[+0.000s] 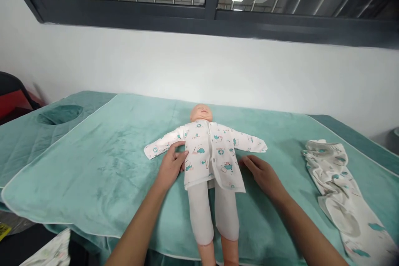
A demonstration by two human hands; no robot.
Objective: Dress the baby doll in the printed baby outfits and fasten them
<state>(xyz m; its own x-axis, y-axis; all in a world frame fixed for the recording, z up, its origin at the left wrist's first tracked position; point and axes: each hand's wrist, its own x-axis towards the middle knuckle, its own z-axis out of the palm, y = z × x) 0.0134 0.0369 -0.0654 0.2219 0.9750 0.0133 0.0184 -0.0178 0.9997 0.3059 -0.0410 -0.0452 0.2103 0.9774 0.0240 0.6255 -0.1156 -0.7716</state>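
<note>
A baby doll (201, 113) lies on its back, its feet cut off by the lower picture edge. It wears a white baby shirt (199, 153) printed with small green and orange figures, sleeves spread to both sides, and white leggings (199, 212) that end above the lower legs. My left hand (171, 166) rests against the shirt's left side below the sleeve, thumb and forefinger apart at the fabric. On the other side my right hand (263, 174) is beside the shirt, fingers stretched toward its edge, holding nothing visible.
A green plush cover (109, 166) lies under the doll, on a padded bed with a face hole (60, 114) at left. Crumpled printed baby clothes (339, 191) lie at right. Printed cloth (51, 251) shows at lower left. A white wall and barred window stand behind.
</note>
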